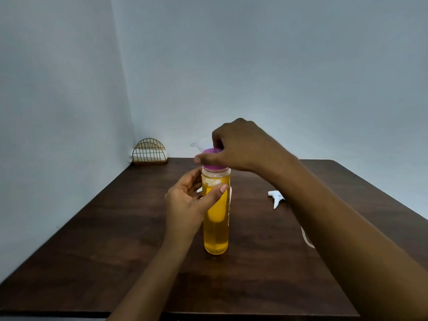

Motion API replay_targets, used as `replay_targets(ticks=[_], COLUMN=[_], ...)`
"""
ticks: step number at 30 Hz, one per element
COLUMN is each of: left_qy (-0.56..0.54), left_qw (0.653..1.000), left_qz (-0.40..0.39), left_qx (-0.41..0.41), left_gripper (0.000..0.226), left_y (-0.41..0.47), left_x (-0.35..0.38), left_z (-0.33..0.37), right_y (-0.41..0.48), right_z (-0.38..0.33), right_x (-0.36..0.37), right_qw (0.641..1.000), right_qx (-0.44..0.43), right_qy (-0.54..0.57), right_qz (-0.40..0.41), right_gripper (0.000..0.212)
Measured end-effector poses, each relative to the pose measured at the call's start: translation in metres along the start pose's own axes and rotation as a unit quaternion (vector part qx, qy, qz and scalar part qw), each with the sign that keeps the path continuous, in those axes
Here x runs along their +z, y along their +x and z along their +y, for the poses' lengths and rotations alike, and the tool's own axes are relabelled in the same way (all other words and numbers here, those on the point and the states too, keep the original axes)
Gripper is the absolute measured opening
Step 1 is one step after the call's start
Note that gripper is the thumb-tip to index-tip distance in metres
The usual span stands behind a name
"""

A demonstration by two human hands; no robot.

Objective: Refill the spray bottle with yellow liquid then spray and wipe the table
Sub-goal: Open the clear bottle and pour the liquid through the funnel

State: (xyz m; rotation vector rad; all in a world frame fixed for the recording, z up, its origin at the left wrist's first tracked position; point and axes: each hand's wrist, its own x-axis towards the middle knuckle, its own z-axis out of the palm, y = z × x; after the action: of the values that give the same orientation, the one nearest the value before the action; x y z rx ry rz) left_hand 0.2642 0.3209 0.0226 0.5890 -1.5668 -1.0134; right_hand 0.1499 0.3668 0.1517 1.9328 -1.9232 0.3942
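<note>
A tall clear bottle [216,230] full of yellow liquid stands upright in the middle of the dark wooden table [115,239]. My left hand [188,202] wraps around its upper part, thumb across the front. My right hand [234,147] comes from above and grips the bottle's purple cap [213,167]. A clear flip lid [199,144] sticks out to the left of that hand. A white spray trigger head [276,197] lies on the table to the right, partly hidden behind my right forearm.
A gold wire napkin holder [150,152] with white napkins stands in the far left corner by the wall. A pale curved strip [306,237] peeks out beside my right forearm; what it is I cannot tell. Walls close off the left and far sides.
</note>
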Motion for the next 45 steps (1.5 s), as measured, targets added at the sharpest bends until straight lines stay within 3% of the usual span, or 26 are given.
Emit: replay_targets(ticks=[3,6,7,9,11,12,14,17,20,24,25,27,31,35,40,45], left_qy=[-0.010,-0.013,-0.013,-0.009,-0.005,-0.007,-0.010,-0.011,-0.019,-0.022,-0.021,-0.021,-0.013,-0.012,-0.017,-0.013], left_qw=[1.000,1.000,1.000,1.000,1.000,1.000,1.000,1.000,1.000,1.000,1.000,1.000,1.000,1.000,1.000,1.000], left_qz=[-0.004,-0.007,-0.008,-0.009,-0.007,-0.007,-0.007,-0.010,-0.013,-0.012,-0.012,-0.010,-0.013,-0.013,-0.012,-0.016], left_qx=[-0.001,0.001,0.002,0.002,0.003,0.003,0.002,0.002,-0.001,0.000,-0.001,-0.004,0.004,0.000,-0.013,-0.011], left_gripper=[0.064,0.069,0.070,0.069,0.067,0.068,0.065,0.054,0.049,0.047,0.047,0.049,0.062,0.062,0.061,0.061], left_y=[0.001,0.001,0.001,0.001,0.000,0.000,0.000,0.000,0.000,-0.001,-0.001,-0.001,-0.001,0.000,0.000,-0.002], left_x=[0.000,0.001,0.001,0.001,0.001,0.001,0.001,-0.001,-0.001,0.000,0.000,0.000,-0.001,-0.002,-0.001,-0.001], left_z=[0.000,0.001,0.001,0.000,0.000,0.000,0.000,0.001,0.003,0.005,0.005,0.003,0.001,0.000,0.002,0.004], right_y=[0.000,-0.003,-0.004,-0.005,-0.003,-0.003,-0.002,-0.003,-0.006,-0.013,-0.015,-0.018,-0.021,-0.021,-0.022,-0.029], right_z=[0.006,0.014,0.015,0.012,0.005,0.000,-0.008,-0.008,0.005,0.017,0.018,0.017,0.002,-0.010,0.012,0.029], right_x=[-0.015,-0.029,-0.029,-0.025,-0.019,-0.013,-0.002,-0.005,-0.020,-0.023,-0.023,-0.021,-0.015,-0.005,-0.009,-0.003], right_qw=[0.989,0.937,0.927,0.946,0.987,0.993,0.996,0.999,0.988,0.916,0.907,0.921,0.979,0.993,0.960,0.872], right_qx=[-0.047,-0.034,-0.016,0.039,0.103,0.106,0.088,0.053,-0.002,-0.002,0.008,0.029,0.046,0.001,-0.027,-0.041], right_qy=[0.104,0.265,0.304,0.301,0.127,0.040,-0.016,0.011,0.114,0.322,0.350,0.349,0.197,0.107,0.277,0.480], right_qz=[-0.098,-0.225,-0.218,-0.114,0.002,0.019,0.014,-0.005,-0.105,-0.238,-0.236,-0.169,0.012,0.045,-0.022,-0.086], right_gripper=[0.027,0.041,0.040,0.035,0.058,0.065,0.062,0.047,0.035,0.049,0.051,0.051,0.043,0.029,0.027,0.038])
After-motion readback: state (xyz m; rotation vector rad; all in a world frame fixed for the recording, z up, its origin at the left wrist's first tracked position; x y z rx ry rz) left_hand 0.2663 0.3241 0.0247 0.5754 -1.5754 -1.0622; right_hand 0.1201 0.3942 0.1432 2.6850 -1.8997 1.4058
